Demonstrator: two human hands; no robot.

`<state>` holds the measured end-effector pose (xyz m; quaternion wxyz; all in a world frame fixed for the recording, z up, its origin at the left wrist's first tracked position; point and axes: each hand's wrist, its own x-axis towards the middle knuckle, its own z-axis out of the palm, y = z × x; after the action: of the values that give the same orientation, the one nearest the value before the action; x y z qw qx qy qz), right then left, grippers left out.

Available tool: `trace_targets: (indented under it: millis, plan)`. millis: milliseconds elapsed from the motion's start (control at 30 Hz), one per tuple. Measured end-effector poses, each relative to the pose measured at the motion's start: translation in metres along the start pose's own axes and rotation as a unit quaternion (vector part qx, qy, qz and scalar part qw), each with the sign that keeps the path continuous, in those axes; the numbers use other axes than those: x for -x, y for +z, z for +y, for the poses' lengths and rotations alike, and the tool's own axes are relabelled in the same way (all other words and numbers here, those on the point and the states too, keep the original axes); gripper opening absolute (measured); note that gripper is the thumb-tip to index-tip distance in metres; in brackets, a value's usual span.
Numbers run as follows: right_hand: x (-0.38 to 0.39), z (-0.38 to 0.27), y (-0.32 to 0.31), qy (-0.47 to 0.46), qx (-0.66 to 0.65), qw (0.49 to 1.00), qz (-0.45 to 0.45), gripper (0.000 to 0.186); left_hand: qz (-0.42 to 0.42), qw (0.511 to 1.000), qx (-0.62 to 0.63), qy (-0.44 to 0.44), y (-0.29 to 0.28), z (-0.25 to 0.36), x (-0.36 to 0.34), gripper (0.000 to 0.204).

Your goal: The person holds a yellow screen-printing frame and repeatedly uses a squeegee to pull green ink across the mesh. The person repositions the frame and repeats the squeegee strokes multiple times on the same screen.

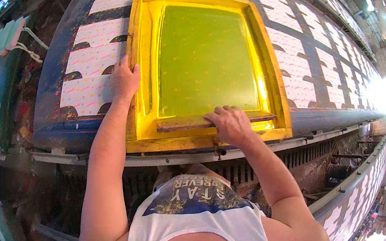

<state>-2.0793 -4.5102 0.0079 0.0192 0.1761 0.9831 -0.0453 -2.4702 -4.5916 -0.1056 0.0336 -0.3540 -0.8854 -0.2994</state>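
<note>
- At the near end of the yellow screen frame point(136, 24), the right hand point(233, 126) grasps a wooden squeegee point(183, 124), fingers curled over its top; level pressure along the whole blade should give an even film.
- On the frame's left rail, the left hand point(125, 80) is clasped; a firm hold here would keep the frame from shifting.
- Inside the frame, beyond the squeegee, lies the yellow-green mesh point(208, 62), best swept in one steady stroke.
- Around and beyond the frame, white printed panels point(93, 70) lie in rows on the dark-blue table point(50, 102).
</note>
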Motion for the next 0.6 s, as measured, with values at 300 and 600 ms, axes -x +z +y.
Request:
trace_targets:
  millis: [300,600]
  plan:
    - [0.037,-0.021,0.006,-0.053,-0.049,0.996,0.042,0.068,-0.040,0.995,-0.077,-0.051,-0.007,0.014,-0.004,0.062]
    - [0.098,0.059,0.000,-0.174,-0.217,0.957,0.076,0.052,0.025,0.985,-0.147,-0.088,0.001,0.021,0.007,0.063]
